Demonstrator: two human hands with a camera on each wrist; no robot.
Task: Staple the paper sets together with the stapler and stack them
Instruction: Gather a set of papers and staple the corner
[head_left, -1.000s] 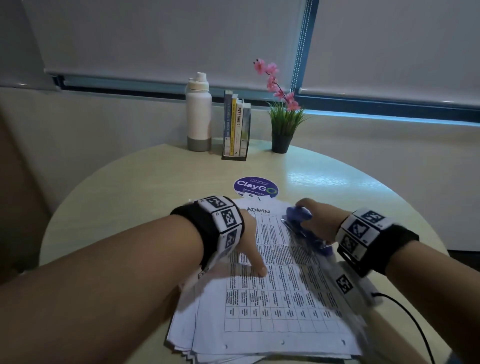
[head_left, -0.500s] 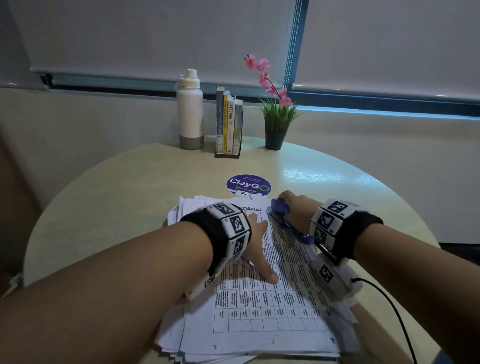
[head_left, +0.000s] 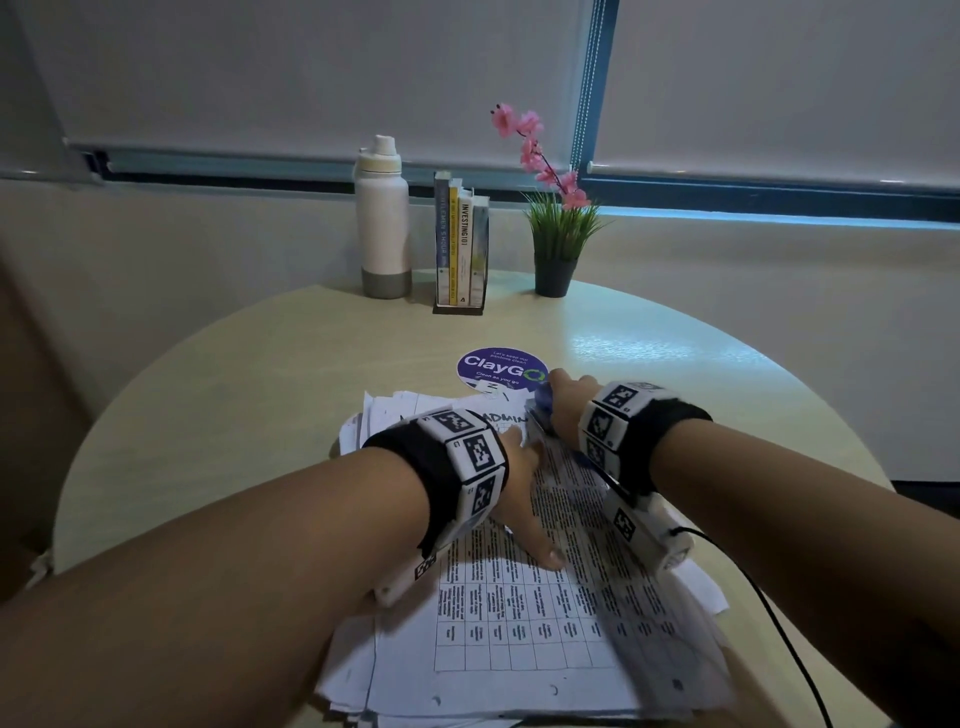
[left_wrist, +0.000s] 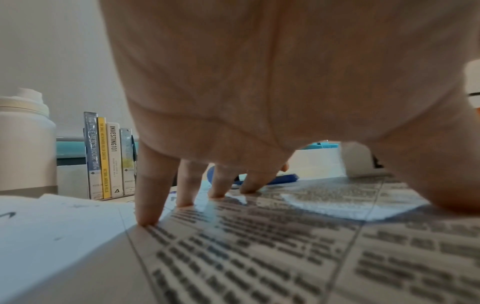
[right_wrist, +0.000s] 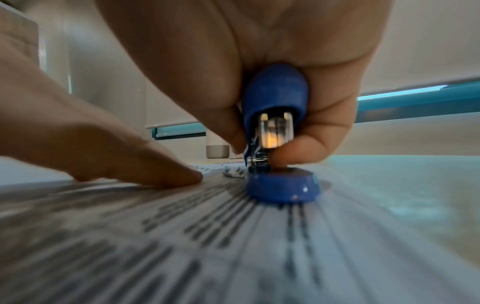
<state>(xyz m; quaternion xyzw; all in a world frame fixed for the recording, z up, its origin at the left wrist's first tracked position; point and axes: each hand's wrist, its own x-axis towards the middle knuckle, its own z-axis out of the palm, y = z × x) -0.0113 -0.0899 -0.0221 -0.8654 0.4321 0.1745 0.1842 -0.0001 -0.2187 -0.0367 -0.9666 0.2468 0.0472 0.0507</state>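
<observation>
On the round pale table lies a loose pile of printed paper sets, near its front edge. The left hand presses the top sheet with straight, spread fingers. The right hand grips a blue stapler at the pile's far right corner, fingers curled around it.

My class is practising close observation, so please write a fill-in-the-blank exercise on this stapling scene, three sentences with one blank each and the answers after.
1. The right hand grips a stapler whose colour is ____.
2. The left hand presses its fingers down on the printed ____.
3. The white bottle stands left of a row of upright ____.

Missing words: blue; paper; books
</observation>
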